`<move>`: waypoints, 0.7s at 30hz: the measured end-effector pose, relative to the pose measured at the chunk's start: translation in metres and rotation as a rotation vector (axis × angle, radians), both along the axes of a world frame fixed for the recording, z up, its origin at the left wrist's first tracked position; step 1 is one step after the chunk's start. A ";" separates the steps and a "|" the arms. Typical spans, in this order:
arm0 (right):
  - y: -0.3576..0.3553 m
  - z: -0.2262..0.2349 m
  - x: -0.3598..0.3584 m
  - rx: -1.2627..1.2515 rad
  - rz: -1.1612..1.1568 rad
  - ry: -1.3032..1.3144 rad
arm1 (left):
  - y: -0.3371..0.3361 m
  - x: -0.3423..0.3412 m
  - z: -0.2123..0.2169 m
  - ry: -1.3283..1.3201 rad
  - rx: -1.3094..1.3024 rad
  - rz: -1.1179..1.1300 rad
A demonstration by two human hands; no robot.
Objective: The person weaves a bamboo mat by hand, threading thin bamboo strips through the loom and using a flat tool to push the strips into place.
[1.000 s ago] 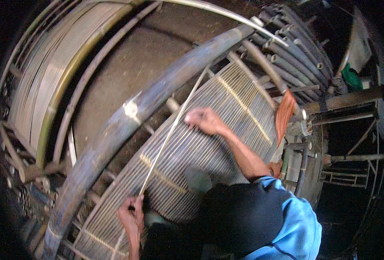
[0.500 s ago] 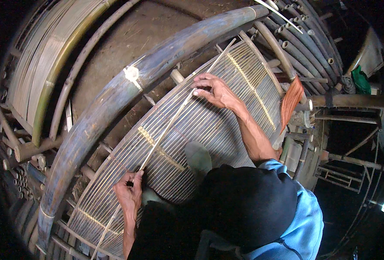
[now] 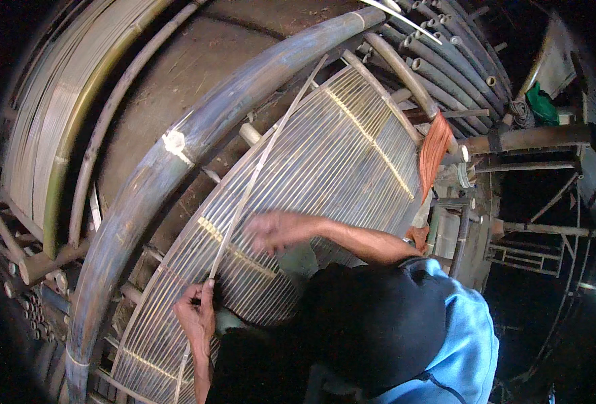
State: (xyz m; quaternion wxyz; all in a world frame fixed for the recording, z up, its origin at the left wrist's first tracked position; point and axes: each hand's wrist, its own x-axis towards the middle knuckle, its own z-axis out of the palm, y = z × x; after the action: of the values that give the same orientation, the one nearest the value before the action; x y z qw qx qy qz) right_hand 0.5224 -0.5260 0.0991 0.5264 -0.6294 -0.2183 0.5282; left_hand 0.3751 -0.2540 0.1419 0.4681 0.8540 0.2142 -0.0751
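Observation:
My left hand (image 3: pixel 195 311) pinches a long, thin, pale bamboo strip (image 3: pixel 244 196) between thumb and fingers. The strip slants up and away to the right across a slatted bamboo panel (image 3: pixel 332 172); its lower end shows below my left hand, over the panel's near left part. Pale yellow bindings cross the slats in rows. Over the middle of the panel is my right hand (image 3: pixel 274 232), to the right of the strip and apart from it. Motion smears its fingers, so their shape cannot be read.
A thick bluish-grey bamboo pole (image 3: pixel 126 205) curves along the panel's far side. More thin slats (image 3: pixel 42 128) lie at far left. Stacked bamboo poles (image 3: pixel 439 74) fill the far right, near an orange bundle of strands (image 3: pixel 434 153) and a green cloth (image 3: pixel 542 104).
My right hand has let go of the strip's upper part and come back toward me. My left hand keeps its pinch. The whole view has shifted slightly.

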 end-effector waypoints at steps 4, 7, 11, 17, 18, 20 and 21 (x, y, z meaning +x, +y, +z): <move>-0.031 -0.022 0.057 0.201 -0.756 0.427 | 0.004 -0.005 -0.001 0.040 -0.108 -0.039; -0.047 -0.036 0.091 0.116 -0.903 0.256 | 0.002 -0.004 0.011 0.070 -0.144 0.027; -0.073 -0.051 0.119 0.037 -1.170 0.203 | 0.034 -0.022 0.021 0.181 -0.075 -0.022; -0.075 -0.064 0.132 -0.024 -1.156 0.190 | 0.068 -0.049 0.040 0.184 -0.023 0.044; -0.074 -0.065 0.133 -0.016 -1.166 0.190 | 0.066 -0.050 0.043 0.182 -0.014 0.055; -0.072 -0.066 0.137 0.004 -1.184 0.184 | 0.063 -0.050 0.043 0.148 -0.035 0.075; -0.071 -0.067 0.138 0.027 -1.183 0.185 | 0.062 -0.048 0.044 0.123 0.009 0.050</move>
State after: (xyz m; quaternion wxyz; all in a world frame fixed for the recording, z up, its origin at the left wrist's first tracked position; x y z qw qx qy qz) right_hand 0.6607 -0.5974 0.0322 0.7559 -0.5887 0.2096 0.1952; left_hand 0.3273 -0.1920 0.1863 0.4520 0.8443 0.2640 -0.1147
